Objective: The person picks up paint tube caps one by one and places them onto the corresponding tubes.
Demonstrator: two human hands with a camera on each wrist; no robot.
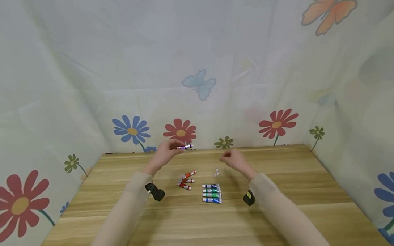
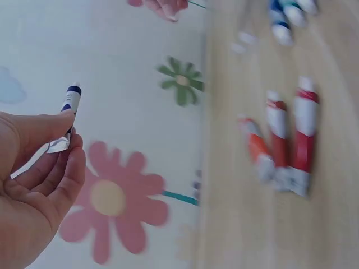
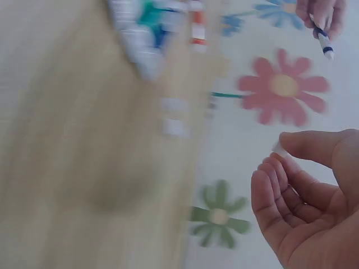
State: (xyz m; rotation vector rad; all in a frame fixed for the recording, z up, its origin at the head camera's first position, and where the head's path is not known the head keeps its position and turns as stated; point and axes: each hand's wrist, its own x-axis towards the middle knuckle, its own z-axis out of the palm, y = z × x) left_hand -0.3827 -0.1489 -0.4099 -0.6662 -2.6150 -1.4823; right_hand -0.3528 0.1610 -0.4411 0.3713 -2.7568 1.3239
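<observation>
Between its thumb and fingers, my left hand [image 2: 42, 174] pinches a small paint tube [image 2: 73, 102], white with dark purple-blue bands, by its flat silvery end. The tube's narrow tip points up and away from the palm. My right hand [image 3: 305, 196] is apart from it on the right, its thumb and index finger pinching a tiny white cap [image 3: 279, 148]. Both hands are raised above the far part of the table. Below them lie an orange tube [image 1: 189, 174] and two red tubes [image 1: 184, 186], fanned out with their flat ends together.
Blue and green paint tubes [image 1: 212, 195] lie in a neat stack of rows at the middle of the wooden table [image 1: 187, 227]. Small white caps [image 1: 217, 173] sit behind them. A flower-printed cloth [image 1: 145, 99] hangs along the table's back edge.
</observation>
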